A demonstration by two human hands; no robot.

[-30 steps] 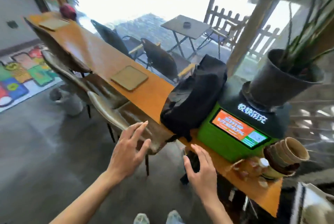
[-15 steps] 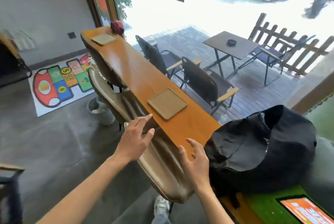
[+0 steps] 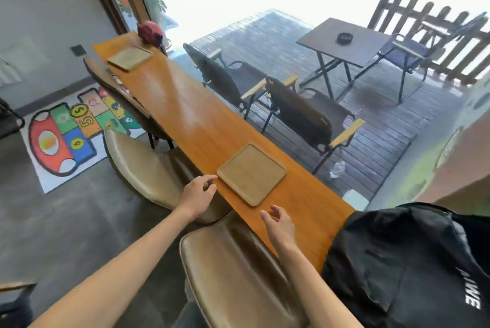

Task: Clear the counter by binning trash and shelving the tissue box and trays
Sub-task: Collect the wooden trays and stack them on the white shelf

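Left hand: left hand hovered at the near long edge of the tabletop, just beside the left corner of the near tray; its fingers were loosely curled and held nothing, and I could not tell if the fingertips touched the tray.
Right hand: right hand hung over the same near edge, close to the tray's nearest corner but apart from it; its fingers were relaxed, slightly bent, and empty.
Near tray: a flat, square wooden tray with a low rim lay on the tabletop, turned at an angle to the edges, between both hands and nearer to the end where the black bag sat.
Far tray: far tray of the same kind lay near the far end of the tabletop, well apart from the first one.
Red object: a dark red object stood at the far corner, just behind the far tray; it was too blurred to tell what it was.
Black bag: black bag rested on the near end of the tabletop, to the right of the right hand.
Chairs: two tan padded chairs stood against the near long edge, below the hands.
Floor: a colourful mat lay on the grey floor to the left.
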